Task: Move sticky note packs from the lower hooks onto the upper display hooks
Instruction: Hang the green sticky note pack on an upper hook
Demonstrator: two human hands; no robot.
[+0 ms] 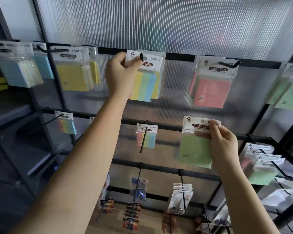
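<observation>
The left hand (120, 71) pinches the header card of a striped pack (146, 76) at the upper hook (141, 56), whose tip seems to show through the card's hole — blur makes that uncertain. To seat it well, keep the card square to the hook and slide it straight back toward the rail. The right hand (222, 142) grips a green pack (195, 147) by its top edge, lower down, off any hook — it goes up next.
</observation>
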